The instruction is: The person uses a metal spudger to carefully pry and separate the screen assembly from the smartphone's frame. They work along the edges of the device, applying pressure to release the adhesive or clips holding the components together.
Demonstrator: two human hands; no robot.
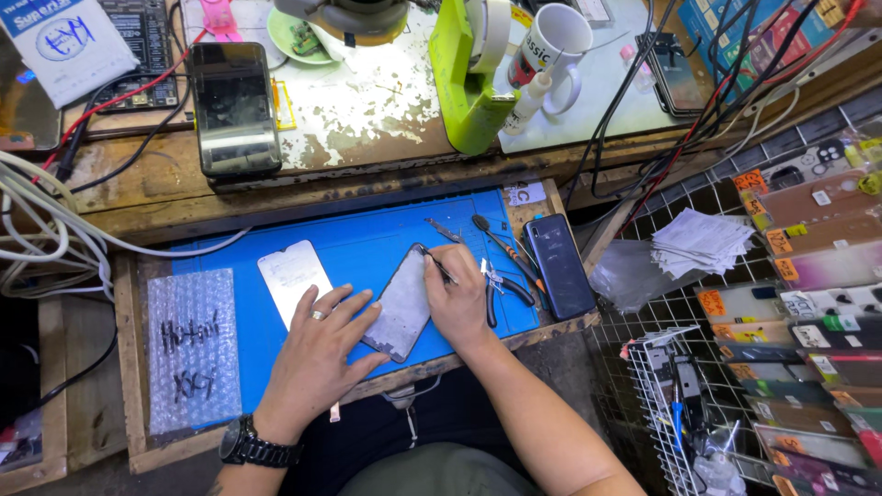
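My left hand (pixel 317 354) lies flat, fingers spread, pinning the near-left edge of the grey rectangular phone panel (pixel 401 305) to the blue rubber work mat (pixel 367 239). My right hand (pixel 457 298) pinches a thin dark metal tool (pixel 438 264) at the panel's far-right edge. White screen panel (pixel 292 276) lies just left. Judgement: keep the tool shallow, pressure even, panel flat. Black-handled pliers (pixel 501 287) sit right.

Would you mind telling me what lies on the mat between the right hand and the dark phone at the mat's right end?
In the head view, pliers and a screwdriver lie between the right hand and the dark phone.
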